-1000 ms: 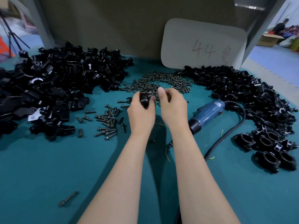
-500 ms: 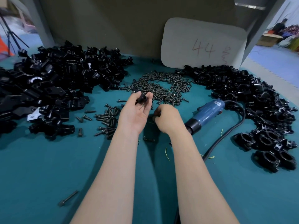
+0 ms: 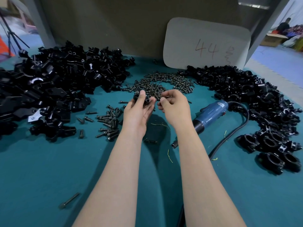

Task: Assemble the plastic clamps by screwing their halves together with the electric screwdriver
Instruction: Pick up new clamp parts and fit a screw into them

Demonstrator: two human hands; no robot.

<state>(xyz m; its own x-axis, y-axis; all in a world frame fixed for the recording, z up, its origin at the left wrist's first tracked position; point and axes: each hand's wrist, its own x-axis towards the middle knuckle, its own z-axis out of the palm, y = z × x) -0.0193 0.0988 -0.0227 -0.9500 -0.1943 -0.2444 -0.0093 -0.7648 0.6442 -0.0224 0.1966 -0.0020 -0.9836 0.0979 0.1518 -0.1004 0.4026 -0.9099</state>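
Fingers [image 3: 142, 95] of the left hand [image 3: 137, 112] are curled round a small black clamp [image 3: 147, 101], holding it up off the bench [image 3: 41, 169] with the palm turned upward and one screw hole facing the right hand [image 3: 176, 107]. That hand sits just beside it, almost touching. Its fingers [image 3: 163, 101] are curled in narrow, with thumb and forefinger drawn tip to tip. Whether a screw is pinched between them I cannot tell; it would be too small and dark to make out.

Just beyond both hands lies the main heap of screws [image 3: 164, 82], with a smaller scatter of longer screws [image 3: 109, 123] to the near left. The blue screwdriver [image 3: 211, 112] lies flat on the bench to the right of the right wrist, untouched, its black cord [image 3: 246, 117] looping away. Loose clamp halves [image 3: 57, 82] are piled on the far left and more black parts [image 3: 246, 89] on the right, with what look like finished clamps [image 3: 272, 145] at the near right. A grey card [image 3: 206, 45] marked 44 leans against the far wall.

My reading is that the step in hand is seating a screw in the held clamp. Next, the screw needs to stand straight in its hole, the left hand must keep the halves aligned, and the right hand must reach right for the screwdriver.
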